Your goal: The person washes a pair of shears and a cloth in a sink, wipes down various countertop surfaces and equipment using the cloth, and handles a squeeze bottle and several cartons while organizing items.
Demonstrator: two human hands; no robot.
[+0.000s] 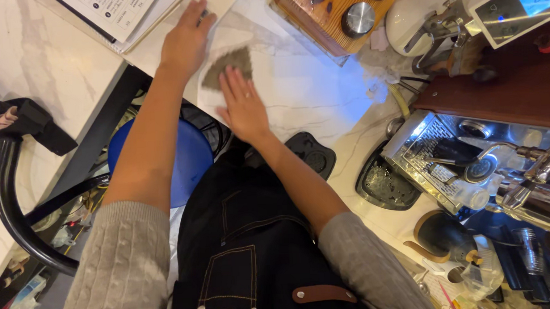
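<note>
Head view: your left hand, fingers spread flat, pins the white paper at 11 o'clock, likely steadying it. Your right hand, fingers extended and gripping nothing, presses on the grey-brown folded cloth on the marble counter. Wooden tray at 1 o'clock.

White marble counter, grey cloth, wooden block, black tray, papers

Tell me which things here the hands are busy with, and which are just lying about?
In use:
left hand
right hand
grey-brown triangular cloth
white marble counter

Lying about:
wooden block with metal knobs
black rubber mat
steel coffee machine tray
white papers
</note>
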